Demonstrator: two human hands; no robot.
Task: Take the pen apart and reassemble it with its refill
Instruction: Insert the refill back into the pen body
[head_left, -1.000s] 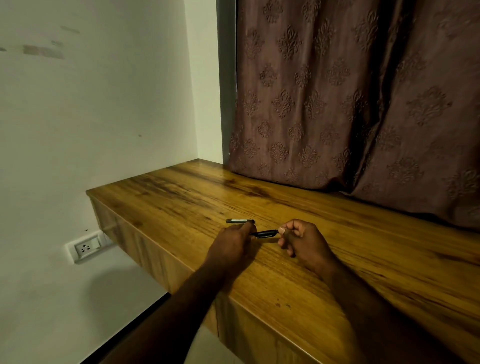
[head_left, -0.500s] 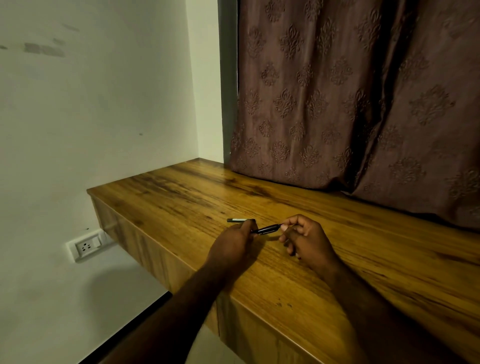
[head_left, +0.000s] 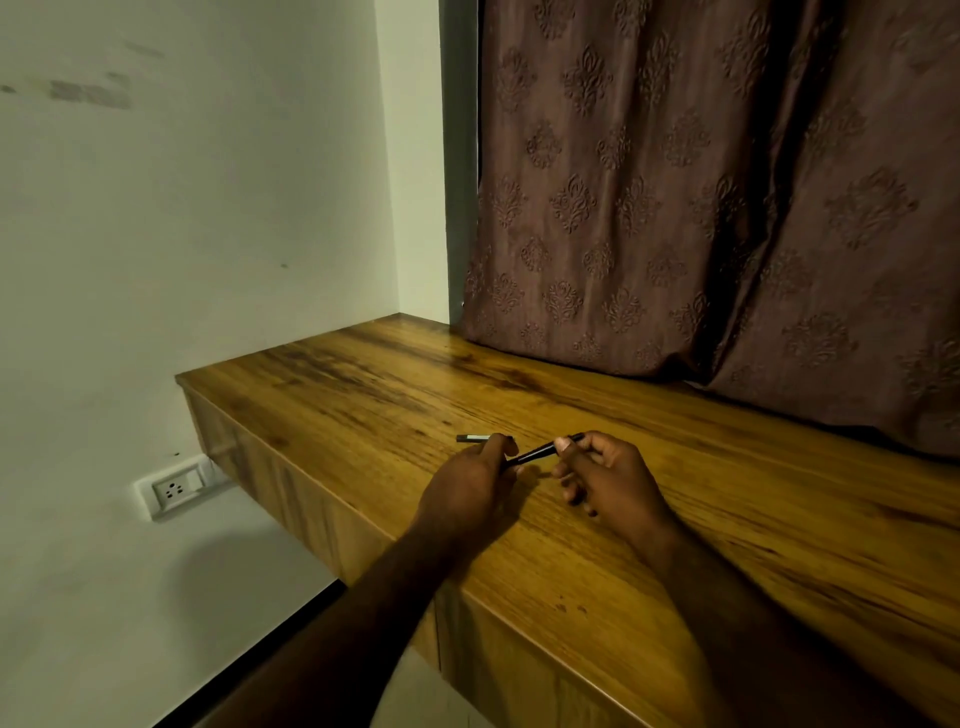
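1. My left hand (head_left: 467, 483) is curled round the lower end of the black pen (head_left: 535, 455), with the thumb up against it.
2. My right hand (head_left: 609, 475) pinches the pen's upper end between thumb and forefinger; the other fingers are folded in under the palm.
3. The pen spans the gap between my two hands just above the wooden table (head_left: 363, 395), slanting from 8 o'clock up to 2 o'clock.
4. A short loose pen piece (head_left: 471, 438), dark with a pale band, lies flat on the table at 12 o'clock from my left hand. One end is hidden behind my thumb, and I cannot tell which part it is.
5. A brown patterned curtain (head_left: 675, 208) hangs at 12 to 2 o'clock, its hem resting on the table's far edge.
6. A white wall socket (head_left: 175, 488) sits at 9 o'clock, well apart from my hands, below the tabletop.
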